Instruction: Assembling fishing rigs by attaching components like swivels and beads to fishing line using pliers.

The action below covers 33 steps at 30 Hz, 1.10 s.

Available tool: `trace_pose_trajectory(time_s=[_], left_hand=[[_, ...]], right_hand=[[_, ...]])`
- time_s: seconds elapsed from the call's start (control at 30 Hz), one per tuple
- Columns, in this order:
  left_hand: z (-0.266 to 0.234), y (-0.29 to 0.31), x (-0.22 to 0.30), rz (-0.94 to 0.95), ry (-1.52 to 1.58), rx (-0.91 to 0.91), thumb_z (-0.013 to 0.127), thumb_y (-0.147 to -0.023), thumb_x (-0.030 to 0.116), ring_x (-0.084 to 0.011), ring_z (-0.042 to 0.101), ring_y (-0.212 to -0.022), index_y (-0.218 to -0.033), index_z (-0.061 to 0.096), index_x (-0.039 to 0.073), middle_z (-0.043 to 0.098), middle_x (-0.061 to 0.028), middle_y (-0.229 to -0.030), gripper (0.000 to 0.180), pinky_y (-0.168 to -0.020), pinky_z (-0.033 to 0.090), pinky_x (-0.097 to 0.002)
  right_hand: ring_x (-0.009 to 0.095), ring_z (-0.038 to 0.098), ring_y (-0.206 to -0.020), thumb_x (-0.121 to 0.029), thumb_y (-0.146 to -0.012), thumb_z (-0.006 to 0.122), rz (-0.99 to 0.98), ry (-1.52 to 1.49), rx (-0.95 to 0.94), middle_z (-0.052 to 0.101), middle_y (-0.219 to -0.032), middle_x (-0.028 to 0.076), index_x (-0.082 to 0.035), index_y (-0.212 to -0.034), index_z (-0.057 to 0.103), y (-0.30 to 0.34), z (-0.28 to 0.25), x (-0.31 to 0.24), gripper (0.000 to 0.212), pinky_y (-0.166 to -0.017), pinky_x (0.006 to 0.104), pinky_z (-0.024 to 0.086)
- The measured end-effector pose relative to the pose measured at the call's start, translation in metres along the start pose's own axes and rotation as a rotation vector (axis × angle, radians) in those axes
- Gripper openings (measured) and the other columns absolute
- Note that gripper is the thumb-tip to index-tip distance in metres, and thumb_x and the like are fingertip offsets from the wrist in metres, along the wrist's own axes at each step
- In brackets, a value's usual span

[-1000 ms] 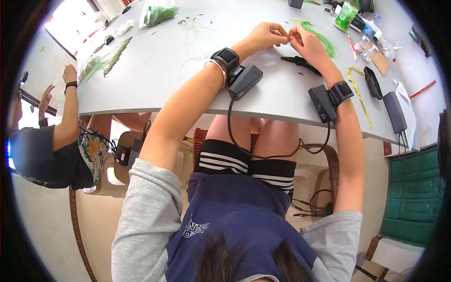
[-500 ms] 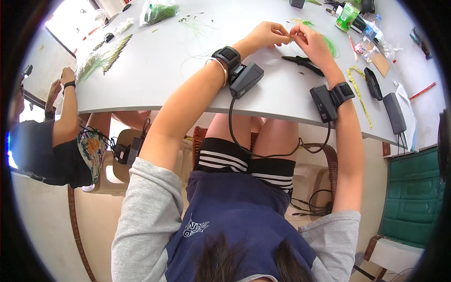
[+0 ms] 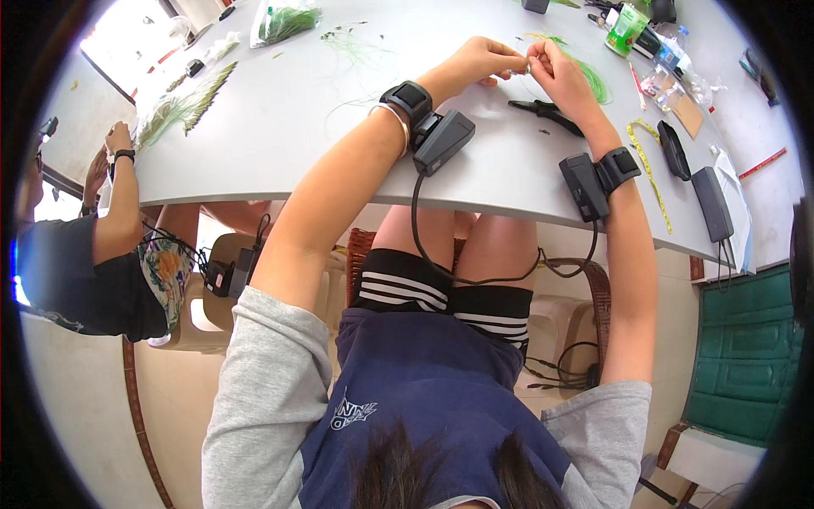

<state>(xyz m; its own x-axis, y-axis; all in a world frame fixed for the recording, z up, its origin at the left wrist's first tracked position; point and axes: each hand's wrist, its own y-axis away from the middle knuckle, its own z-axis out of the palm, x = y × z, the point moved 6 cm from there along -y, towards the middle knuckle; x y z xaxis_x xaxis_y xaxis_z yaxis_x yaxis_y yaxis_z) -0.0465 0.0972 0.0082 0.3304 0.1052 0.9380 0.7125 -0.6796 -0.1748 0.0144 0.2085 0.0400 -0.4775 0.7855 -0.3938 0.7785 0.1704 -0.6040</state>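
Above the far middle of the white table, my left hand and my right hand meet at the fingertips. Both are closed in a pinch around something small that I cannot make out; a tiny glint shows between them. Just below my right hand lies a pair of pliers with black handles, partly hidden by my wrist. A bundle of green line rests behind and to the right of that hand. A small dark piece lies near the pliers.
Fine green strands and a bag of green line lie at the far left, beside a fanned bundle. A yellow tape measure, a black case and a green bottle are rightward. A co-worker sits at left.
My left hand has shifted slightly, its fingers now stretched further toward my right fingertips. My right hand has barely moved. The co-worker's hands have shifted a little.
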Motion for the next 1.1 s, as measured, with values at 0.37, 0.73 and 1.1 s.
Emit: trace_pose_trajectory(time_s=[0.37, 0.73, 1.1], left_hand=[[-0.001, 0.008, -0.003, -0.057, 0.086, -0.035, 0.060, -0.074, 0.040, -0.0097, 0.051, -0.082, -0.094, 0.064, 0.009, 0.061, 0.0012, -0.093, 0.037, -0.062, 0.041, -0.0197], [-0.003, 0.000, -0.014, -0.071, 0.052, -0.082, 0.061, -0.073, 0.040, -0.0063, 0.051, -0.073, -0.099, 0.062, 0.003, 0.060, -0.0021, -0.096, 0.045, -0.058, 0.039, -0.0154], [-0.001, 0.009, -0.005, -0.034, 0.121, -0.105, 0.060, -0.075, 0.037, -0.0048, 0.050, -0.073, -0.098, 0.062, 0.004, 0.060, -0.0011, -0.096, 0.039, -0.058, 0.039, -0.0143]], right_hand=[[0.011, 0.048, -0.061, -0.016, -0.086, 0.047, -0.021, 0.046, -0.011, 0.052, -0.071, 0.005, -0.002, -0.092, 0.047, 0.001, 0.001, -0.006, 0.015, -0.057, 0.0245, 0.040], [0.023, 0.053, -0.067, -0.015, -0.086, 0.045, -0.041, 0.013, 0.015, 0.053, -0.073, 0.011, -0.002, -0.089, 0.047, 0.002, 0.001, -0.008, 0.013, -0.062, 0.0309, 0.042], [0.028, 0.055, -0.072, -0.015, -0.087, 0.044, -0.062, 0.018, 0.034, 0.056, -0.077, 0.014, -0.001, -0.090, 0.046, 0.002, 0.001, -0.009, 0.014, -0.065, 0.0334, 0.043]])
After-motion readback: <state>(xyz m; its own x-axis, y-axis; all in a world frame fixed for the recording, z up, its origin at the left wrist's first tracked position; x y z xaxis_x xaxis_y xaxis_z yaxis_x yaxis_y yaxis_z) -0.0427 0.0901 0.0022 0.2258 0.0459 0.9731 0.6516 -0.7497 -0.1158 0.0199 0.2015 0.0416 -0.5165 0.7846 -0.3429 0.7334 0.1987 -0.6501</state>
